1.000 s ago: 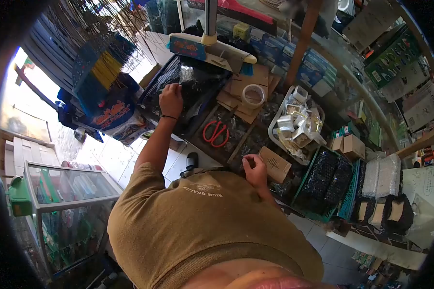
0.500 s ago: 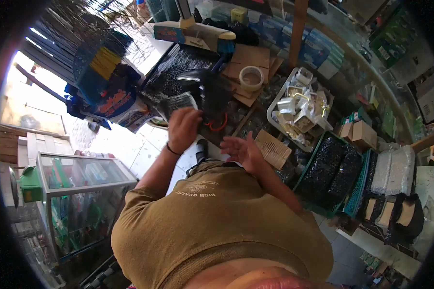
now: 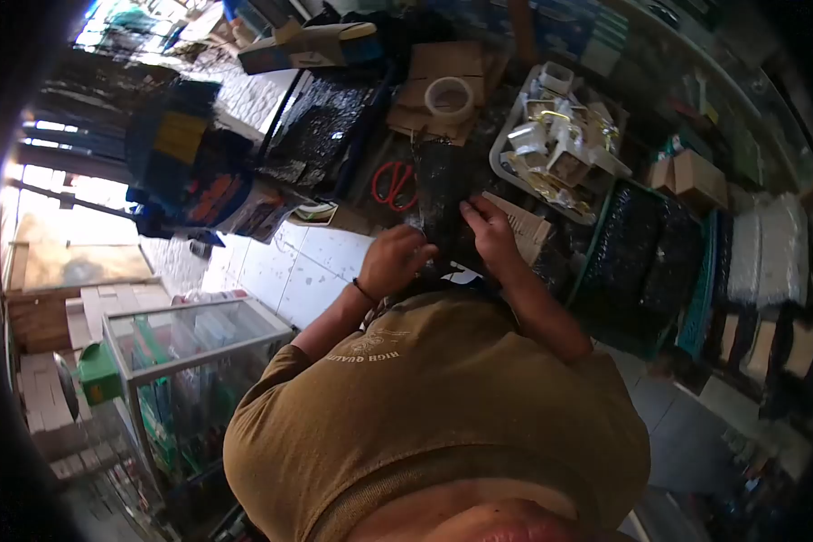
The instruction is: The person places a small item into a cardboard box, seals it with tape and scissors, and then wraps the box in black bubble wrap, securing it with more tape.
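Note:
A dark sheet of black plastic (image 3: 438, 185) lies in front of my body, over the table's near edge. On its left lower side, my left hand (image 3: 395, 260) has its fingers curled at the plastic. Along the right edge, my right hand (image 3: 490, 228) pinches the plastic between thumb and fingers. Red-handled scissors (image 3: 394, 185) lie just left of the sheet. A roll of tape (image 3: 428, 98) rests on flat cardboard pieces (image 3: 443, 63) beyond it. What lies under the plastic is hidden.
At the right are a white tray (image 3: 499, 163) of small packed items and a green basket (image 3: 580, 275) with black-wrapped packages. A dark tray (image 3: 321, 117) holding black bubble wrap stands at the back left. A glass cabinet (image 3: 199, 339) stands at lower left.
The black plastic has come from the back tray toward my body. My right hand, open before, has closed on its edge. My left hand moved right and nearer. The view shifted.

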Action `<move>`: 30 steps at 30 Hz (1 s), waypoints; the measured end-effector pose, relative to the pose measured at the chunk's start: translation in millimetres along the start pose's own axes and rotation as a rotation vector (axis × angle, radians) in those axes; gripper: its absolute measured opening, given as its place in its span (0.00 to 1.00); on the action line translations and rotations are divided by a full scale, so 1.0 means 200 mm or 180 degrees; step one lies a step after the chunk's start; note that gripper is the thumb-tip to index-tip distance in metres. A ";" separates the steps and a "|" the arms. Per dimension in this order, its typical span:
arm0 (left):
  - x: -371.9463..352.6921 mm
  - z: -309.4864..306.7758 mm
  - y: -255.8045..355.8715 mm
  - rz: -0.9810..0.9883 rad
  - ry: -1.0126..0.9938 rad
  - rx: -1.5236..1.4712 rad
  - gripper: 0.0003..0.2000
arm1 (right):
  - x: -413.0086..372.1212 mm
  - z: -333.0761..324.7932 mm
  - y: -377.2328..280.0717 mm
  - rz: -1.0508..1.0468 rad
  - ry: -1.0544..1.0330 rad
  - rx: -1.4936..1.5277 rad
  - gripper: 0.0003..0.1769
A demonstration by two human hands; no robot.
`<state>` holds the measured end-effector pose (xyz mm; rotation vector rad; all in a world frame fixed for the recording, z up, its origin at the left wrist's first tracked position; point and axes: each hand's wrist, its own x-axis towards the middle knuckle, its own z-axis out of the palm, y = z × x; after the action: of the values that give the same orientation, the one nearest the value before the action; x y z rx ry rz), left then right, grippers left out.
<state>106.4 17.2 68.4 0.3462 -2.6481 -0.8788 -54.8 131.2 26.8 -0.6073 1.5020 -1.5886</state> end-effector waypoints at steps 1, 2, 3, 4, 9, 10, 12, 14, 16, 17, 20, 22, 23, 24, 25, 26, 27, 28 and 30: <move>0.03 -0.01 0.00 0.0018 0.0107 -0.0096 0.07 | -0.02 0.01 0.00 -0.0070 0.0103 0.0285 0.14; 0.07 -0.02 0.00 0.0031 0.0219 -0.0196 0.07 | -0.04 0.03 0.00 -0.0147 0.0200 0.0563 0.14; 0.09 -0.03 -0.02 0.0041 0.0337 -0.0301 0.08 | -0.05 0.04 0.01 -0.0231 0.0289 0.0833 0.14; 0.11 -0.02 -0.08 -0.0013 0.0248 -0.0309 0.07 | -0.07 0.03 0.03 -0.0187 0.0266 0.0789 0.14; 0.32 0.05 -0.26 -0.1195 0.0214 -0.3692 0.19 | -0.25 0.07 -0.09 -0.0129 0.0575 0.0599 0.16; 0.37 0.04 -0.27 -0.1186 0.0052 -0.4285 0.23 | -0.28 0.09 -0.08 -0.0145 0.0536 0.0750 0.16; 0.43 0.02 -0.27 -0.0820 -0.0862 -0.4988 0.27 | -0.31 0.11 -0.08 -0.0198 0.0439 0.1039 0.18; 0.46 -0.07 -0.19 -0.0585 -0.1682 -0.5522 0.28 | -0.30 0.13 -0.01 -0.0101 0.0476 0.1404 0.19; 0.44 -0.08 -0.24 -0.0422 -0.1861 -0.5514 0.27 | -0.30 0.18 -0.02 -0.0127 0.0660 0.1697 0.19; 0.43 -0.08 -0.26 -0.0347 -0.1922 -0.5520 0.27 | -0.31 0.23 -0.03 -0.0191 0.0818 0.1813 0.20; 0.37 -0.18 -0.25 -0.0813 -0.1420 -0.5395 0.17 | -0.31 0.32 0.02 -0.0165 0.1057 0.1942 0.20; 0.32 -0.24 -0.31 -0.1207 -0.1326 -0.5301 0.12 | -0.32 0.40 0.05 -0.0092 0.1101 0.1743 0.19; 0.29 -0.27 -0.33 -0.1257 -0.1183 -0.5169 0.13 | -0.32 0.44 0.04 -0.0090 0.1092 0.1516 0.18; 0.27 -0.31 -0.34 -0.1285 -0.1058 -0.5031 0.15 | -0.31 0.47 0.04 -0.0109 0.1089 0.1286 0.17; 0.26 -0.33 -0.35 -0.1301 -0.0948 -0.4892 0.16 | -0.30 0.47 0.10 -0.0034 0.1175 0.1066 0.17; 0.25 -0.34 -0.38 -0.1199 -0.0952 -0.4755 0.16 | -0.30 0.45 0.21 0.0042 0.1272 0.0844 0.16; 0.24 -0.34 -0.42 -0.1097 -0.0960 -0.4630 0.15 | -0.31 0.44 0.28 0.0127 0.1379 0.0616 0.15; 0.24 -0.33 -0.45 -0.0993 -0.0965 -0.4514 0.15 | -0.32 0.51 0.20 0.0049 0.1647 0.0466 0.12; 0.22 -0.35 -0.46 -0.0974 -0.1110 -0.4533 0.13 | -0.31 0.58 0.03 -0.0145 0.2010 -0.0134 0.13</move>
<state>104.2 -106.6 75.5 0.1967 -1.5311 -2.7161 73.8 119.5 51.3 -0.1559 1.9858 -1.8915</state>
